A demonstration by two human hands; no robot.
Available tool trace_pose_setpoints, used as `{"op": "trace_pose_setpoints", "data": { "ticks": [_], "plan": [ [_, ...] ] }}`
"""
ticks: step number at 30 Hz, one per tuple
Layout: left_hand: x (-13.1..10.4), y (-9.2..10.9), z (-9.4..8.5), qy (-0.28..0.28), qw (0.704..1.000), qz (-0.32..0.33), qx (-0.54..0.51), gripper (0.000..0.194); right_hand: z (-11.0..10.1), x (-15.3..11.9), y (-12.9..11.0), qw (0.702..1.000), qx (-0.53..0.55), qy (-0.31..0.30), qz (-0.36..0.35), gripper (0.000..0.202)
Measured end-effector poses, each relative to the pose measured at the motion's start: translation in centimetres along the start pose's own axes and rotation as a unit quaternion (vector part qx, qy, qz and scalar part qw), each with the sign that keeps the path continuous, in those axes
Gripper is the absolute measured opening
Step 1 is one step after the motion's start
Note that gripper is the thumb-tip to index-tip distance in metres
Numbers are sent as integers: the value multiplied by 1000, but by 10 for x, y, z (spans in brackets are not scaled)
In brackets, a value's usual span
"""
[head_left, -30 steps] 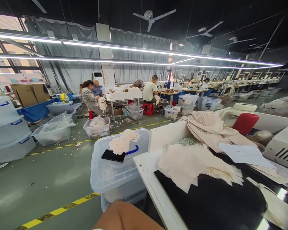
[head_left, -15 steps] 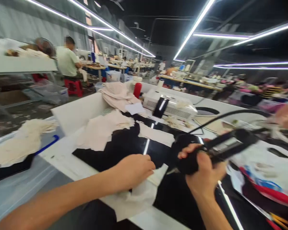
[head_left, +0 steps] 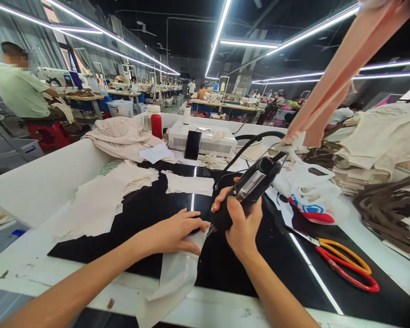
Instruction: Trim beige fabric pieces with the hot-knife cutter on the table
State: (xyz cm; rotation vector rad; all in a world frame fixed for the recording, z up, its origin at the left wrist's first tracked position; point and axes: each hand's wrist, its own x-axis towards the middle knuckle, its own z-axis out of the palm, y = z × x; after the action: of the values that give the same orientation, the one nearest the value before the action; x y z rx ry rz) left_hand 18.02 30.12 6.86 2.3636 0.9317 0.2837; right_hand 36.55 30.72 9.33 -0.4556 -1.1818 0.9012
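My right hand (head_left: 241,218) is wrapped round a black handheld tool (head_left: 251,182) with a silver plate on its side and a thick black cable. The tool leans, its tip low by the edge of a pale cloth piece (head_left: 179,273) on the black work surface (head_left: 225,264). My left hand (head_left: 177,230) rests on that cloth with fingers apart, fingertips near the tool's tip. The cloth's lower end hangs over the front table edge. Another pale strip (head_left: 189,183) lies flat just beyond my hands.
A stack of pale cloth pieces (head_left: 99,198) lies to the left. Scissors (head_left: 345,262) with red and orange handles lie at right, near a plastic bag (head_left: 307,191). Behind stand a phone (head_left: 193,145), a white vented box (head_left: 212,139) and a red bottle (head_left: 156,125). Pink cloth (head_left: 341,77) hangs upper right.
The view has swung right and steadied, bringing the scissors and right-hand cloth stacks into sight. My left hand's fingers have spread on the cloth. The tool stays in my right hand.
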Motion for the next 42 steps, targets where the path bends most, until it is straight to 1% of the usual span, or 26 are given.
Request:
{"op": "trace_pose_setpoints", "data": {
  "ticks": [2,5,12,16,22,25,29,33,37,42],
  "plan": [
    [-1,0,-2,-16,1000,-9,-2,44,3,-1,0,1000,6,-2,1,26],
    [-4,-1,-5,-25,1000,-15,0,41,8,-3,-1,1000,10,-2,8,26],
    [-8,-3,-8,-32,999,-15,2,42,11,-5,1,1000,3,-2,11,29],
    [-10,-2,-9,-22,1000,-3,0,45,12,-7,2,1000,-4,-1,20,28],
    [-9,-1,-11,-39,999,-3,8,46,16,-14,2,999,5,-7,36,29],
    [-8,0,-12,-39,999,-4,12,46,16,-13,1,999,5,-7,33,30],
    [-8,2,-14,-51,999,-15,10,38,12,-10,-1,1000,-1,8,19,29],
    [-8,4,-15,-52,998,-21,4,37,10,-10,0,1000,-8,16,18,29],
    [-8,5,-16,-51,999,-15,-6,35,10,-11,2,1000,-18,14,13,29],
    [-7,8,-17,-52,998,-19,-15,33,12,-11,-1,1000,-17,8,12,24]
  ]
}}
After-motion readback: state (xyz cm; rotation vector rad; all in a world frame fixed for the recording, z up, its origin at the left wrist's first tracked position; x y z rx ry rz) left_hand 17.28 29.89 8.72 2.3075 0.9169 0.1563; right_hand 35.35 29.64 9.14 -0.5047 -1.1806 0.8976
